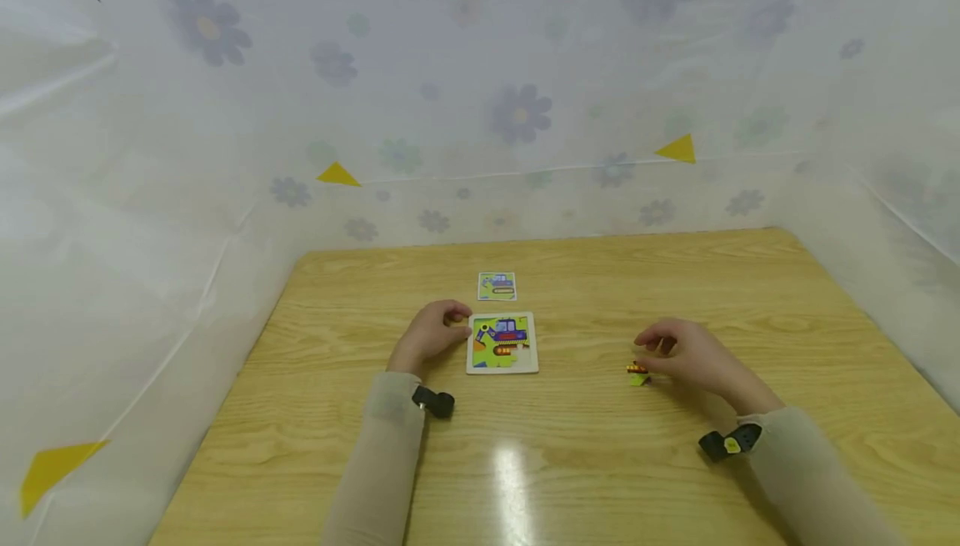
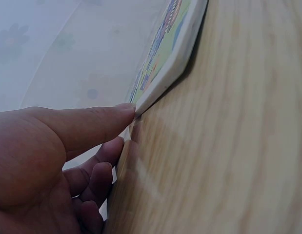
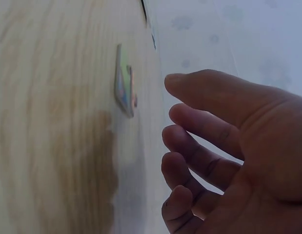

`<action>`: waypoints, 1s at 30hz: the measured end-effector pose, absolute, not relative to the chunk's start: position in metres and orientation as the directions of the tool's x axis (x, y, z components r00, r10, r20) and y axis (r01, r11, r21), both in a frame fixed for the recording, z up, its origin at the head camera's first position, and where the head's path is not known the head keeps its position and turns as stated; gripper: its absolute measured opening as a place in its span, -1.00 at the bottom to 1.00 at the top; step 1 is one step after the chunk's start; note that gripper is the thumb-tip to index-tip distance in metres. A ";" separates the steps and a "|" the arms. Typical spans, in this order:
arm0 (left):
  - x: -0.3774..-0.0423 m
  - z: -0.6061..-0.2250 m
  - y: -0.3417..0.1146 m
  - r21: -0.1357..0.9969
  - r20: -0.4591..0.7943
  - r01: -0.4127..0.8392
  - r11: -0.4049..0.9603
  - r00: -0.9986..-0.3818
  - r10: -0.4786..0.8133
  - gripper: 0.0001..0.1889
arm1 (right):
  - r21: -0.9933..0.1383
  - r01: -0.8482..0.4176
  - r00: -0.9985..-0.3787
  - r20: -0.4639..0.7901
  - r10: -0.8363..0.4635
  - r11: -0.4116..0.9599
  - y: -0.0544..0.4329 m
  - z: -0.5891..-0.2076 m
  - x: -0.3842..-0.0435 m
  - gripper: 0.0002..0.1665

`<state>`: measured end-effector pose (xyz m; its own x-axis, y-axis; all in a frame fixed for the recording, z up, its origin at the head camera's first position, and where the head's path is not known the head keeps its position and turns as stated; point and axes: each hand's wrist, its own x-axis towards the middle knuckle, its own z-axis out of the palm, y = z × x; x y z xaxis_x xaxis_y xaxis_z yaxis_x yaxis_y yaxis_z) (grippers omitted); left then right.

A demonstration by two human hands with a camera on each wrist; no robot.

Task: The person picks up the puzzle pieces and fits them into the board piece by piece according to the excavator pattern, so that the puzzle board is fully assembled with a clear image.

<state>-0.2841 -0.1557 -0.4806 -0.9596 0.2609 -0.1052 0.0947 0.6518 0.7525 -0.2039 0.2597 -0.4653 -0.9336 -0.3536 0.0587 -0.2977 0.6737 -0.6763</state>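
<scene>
A jigsaw puzzle in a white tray (image 1: 535,354) lies on the table, its picture a purple digger on green. At the tray's left edge is my left hand (image 1: 432,333). In the left wrist view the thumb (image 2: 111,119) touches the tray's corner, and the other fingers bend loosely below it. Off to the right, a loose puzzle piece (image 1: 638,378), green with an orange and dark band, rests on the wood. Close over that piece hovers my right hand (image 1: 693,360), fingers loosely bent. The right wrist view shows a gap between the fingertips and the piece (image 3: 122,83).
Just beyond the tray lies a small picture card (image 1: 497,286) with a similar digger. The wood-grain table (image 1: 570,463) ends at a pale flowered curtain (image 1: 450,112) at the back and sides. Each wrist wears a dark strap with a camera.
</scene>
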 end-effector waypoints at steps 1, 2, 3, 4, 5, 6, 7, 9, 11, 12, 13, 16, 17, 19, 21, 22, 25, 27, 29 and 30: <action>-0.284 -0.480 -0.156 0.752 -0.104 0.096 0.652 -0.960 0.261 -0.73 | -0.679 -0.299 -0.932 0.057 -0.357 0.671 0.262 -0.466 -0.203 -0.66; -0.284 -0.480 -0.156 0.752 -0.104 0.096 0.652 -0.960 0.261 -0.73 | -0.678 -0.300 -0.932 0.056 -0.359 0.672 0.264 -0.468 -0.203 -0.67; -0.284 -0.480 -0.156 0.752 -0.103 0.096 0.652 -0.960 0.261 -0.73 | -0.678 -0.300 -0.931 0.054 -0.362 0.671 0.265 -0.469 -0.202 -0.67; -0.284 -0.480 -0.156 0.753 -0.101 0.098 0.651 -0.960 0.261 -0.73 | -0.678 -0.301 -0.929 0.050 -0.367 0.671 0.267 -0.471 -0.202 -0.67; -0.284 -0.479 -0.156 0.753 -0.101 0.097 0.650 -0.960 0.260 -0.73 | -0.676 -0.301 -0.928 0.045 -0.370 0.672 0.268 -0.472 -0.201 -0.66; -0.284 -0.479 -0.156 0.753 -0.102 0.096 0.651 -0.960 0.260 -0.74 | -0.677 -0.300 -0.926 0.038 -0.375 0.672 0.269 -0.473 -0.200 -0.65; -0.284 -0.479 -0.156 0.753 -0.103 0.094 0.651 -0.961 0.258 -0.74 | -0.675 -0.299 -0.925 0.031 -0.378 0.674 0.270 -0.474 -0.199 -0.65; -0.284 -0.479 -0.156 0.753 -0.106 0.091 0.651 -0.961 0.256 -0.74 | -0.678 -0.291 -0.923 0.013 -0.384 0.675 0.271 -0.475 -0.198 -0.63; -0.284 -0.479 -0.155 0.753 -0.108 0.088 0.653 -0.961 0.254 -0.74 | -0.683 -0.284 -0.921 0.001 -0.389 0.673 0.272 -0.475 -0.196 -0.61; -0.284 -0.479 -0.155 0.753 -0.109 0.086 0.652 -0.961 0.253 -0.74 | -0.683 -0.284 -0.920 -0.002 -0.391 0.673 0.272 -0.475 -0.196 -0.60; -0.284 -0.479 -0.155 0.753 -0.111 0.083 0.652 -0.962 0.251 -0.74 | -0.683 -0.282 -0.921 -0.006 -0.390 0.674 0.272 -0.476 -0.195 -0.59; -0.284 -0.479 -0.155 0.755 -0.114 0.079 0.651 -0.962 0.249 -0.74 | -0.679 -0.284 -0.921 -0.004 -0.391 0.677 0.272 -0.477 -0.194 -0.58; -0.284 -0.479 -0.155 0.756 -0.115 0.078 0.650 -0.962 0.248 -0.74 | -0.675 -0.288 -0.920 -0.002 -0.392 0.679 0.272 -0.477 -0.194 -0.59; -0.284 -0.479 -0.155 0.756 -0.115 0.078 0.650 -0.962 0.249 -0.74 | -0.673 -0.292 -0.919 0.000 -0.395 0.680 0.271 -0.478 -0.195 -0.63; -0.283 -0.479 -0.155 0.757 -0.115 0.077 0.648 -0.962 0.249 -0.74 | -0.675 -0.294 -0.917 0.001 -0.398 0.677 0.271 -0.478 -0.195 -0.67; -0.283 -0.479 -0.155 0.758 -0.115 0.077 0.648 -0.962 0.249 -0.74 | -0.675 -0.297 -0.916 0.002 -0.400 0.676 0.271 -0.478 -0.195 -0.69; -0.284 -0.478 -0.154 0.759 -0.114 0.078 0.647 -0.962 0.250 -0.74 | -0.679 -0.300 -0.914 0.002 -0.407 0.670 0.270 -0.478 -0.194 -0.73; -0.284 -0.478 -0.154 0.759 -0.112 0.080 0.646 -0.962 0.250 -0.74 | -0.678 -0.303 -0.913 0.003 -0.409 0.670 0.269 -0.477 -0.194 -0.73; -0.284 -0.478 -0.153 0.760 -0.112 0.080 0.644 -0.961 0.252 -0.74 | -0.678 -0.303 -0.912 0.002 -0.410 0.670 0.269 -0.477 -0.195 -0.72; -0.284 -0.478 -0.153 0.762 -0.113 0.079 0.643 -0.961 0.252 -0.74 | -0.682 -0.298 -0.913 0.000 -0.408 0.667 0.268 -0.477 -0.195 -0.72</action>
<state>-0.2836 -0.1529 -0.4783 -0.9612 0.2517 -0.1129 0.0787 0.6425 0.7622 -0.1952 0.2684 -0.4772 -0.9130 -0.4080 -0.0003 -0.2981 0.6675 -0.6824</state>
